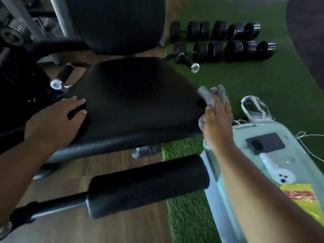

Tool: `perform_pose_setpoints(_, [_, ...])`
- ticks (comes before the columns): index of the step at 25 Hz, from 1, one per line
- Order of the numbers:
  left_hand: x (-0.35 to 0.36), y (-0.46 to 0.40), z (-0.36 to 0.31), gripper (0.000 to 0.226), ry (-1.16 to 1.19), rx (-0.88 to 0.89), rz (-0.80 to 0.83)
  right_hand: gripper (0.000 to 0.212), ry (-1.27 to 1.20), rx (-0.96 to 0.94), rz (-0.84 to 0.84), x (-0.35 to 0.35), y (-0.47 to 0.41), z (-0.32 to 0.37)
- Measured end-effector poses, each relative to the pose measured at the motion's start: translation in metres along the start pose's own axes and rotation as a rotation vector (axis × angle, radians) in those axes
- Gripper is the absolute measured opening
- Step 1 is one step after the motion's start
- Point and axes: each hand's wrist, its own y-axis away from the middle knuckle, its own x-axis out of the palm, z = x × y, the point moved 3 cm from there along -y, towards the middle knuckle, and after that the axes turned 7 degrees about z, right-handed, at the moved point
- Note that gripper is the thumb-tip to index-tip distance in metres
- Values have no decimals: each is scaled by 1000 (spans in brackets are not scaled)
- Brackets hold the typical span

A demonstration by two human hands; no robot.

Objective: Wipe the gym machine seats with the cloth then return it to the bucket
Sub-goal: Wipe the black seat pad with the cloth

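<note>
cloth at the right edge of a black gym seat

the seat (136, 102) fills the middle; left hand (57, 120) rests flat on its left side, fingers relaxed; right hand (216, 123) clutches the grey cloth (208, 95) at its right edge.

The cloth (211, 97) is smeared by motion blur, and the right hand (216, 123) covers its middle, so the grip underneath cannot be read. The yellow packet (301, 199) below that hand is cut by the picture's edge, its print illegible. Left of the left hand (56, 121), the machine is lost in shadow.
</note>
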Motion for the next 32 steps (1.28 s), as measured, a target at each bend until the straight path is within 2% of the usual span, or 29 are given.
perform_pose_setpoints(2, [1, -6, 8, 33, 38, 0, -51, 53, 398, -94, -188, 14, 14, 1])
perform_pose_setpoints(3, [3, -7, 12, 29, 56, -1, -81, 55, 478, -107, -205, 22, 18, 2])
perform_pose_setpoints(5, [6, -18, 23, 29, 94, 57, -153, 56, 525, -224, -221, 47, 29, 14])
perform_pose_setpoints(8, [8, -39, 38, 30, 78, 174, -113, 58, 597, -591, -198, 110, 64, 47])
perform_pose_setpoints(11, [4, -41, 30, 52, -28, 230, -109, 57, 721, -803, -170, 120, 71, 40])
perform_pose_setpoints(13, [3, -34, 21, 61, -116, 180, -108, 55, 827, -762, -216, 87, 54, 7])
perform_pose_setpoints(16, [0, -23, 20, 65, -112, 95, -101, 56, 832, -512, -294, 36, 33, -33])
perform_pose_setpoints(19, [1, -19, 11, 75, -209, 115, -108, 57, 675, -423, -327, 59, 37, -12])
perform_pose_setpoints(22, [0, -14, 0, 49, -324, 126, -157, 57, 636, -535, -257, 129, 68, 53])
perform_pose_setpoints(24, [-1, -10, 2, 45, -307, 125, -145, 57, 673, -654, -144, 164, 91, 82])
perform_pose_setpoints(27, [-4, -10, 4, 47, -303, 113, -118, 57, 817, -845, -105, 143, 83, 70])
perform_pose_setpoints(28, [-4, -9, 3, 46, -322, 117, -117, 57, 840, -845, -125, 125, 72, 54])
perform_pose_setpoints(32, [-1, -3, -2, 54, -363, 88, -140, 55, 682, -495, -257, 74, 49, 7])
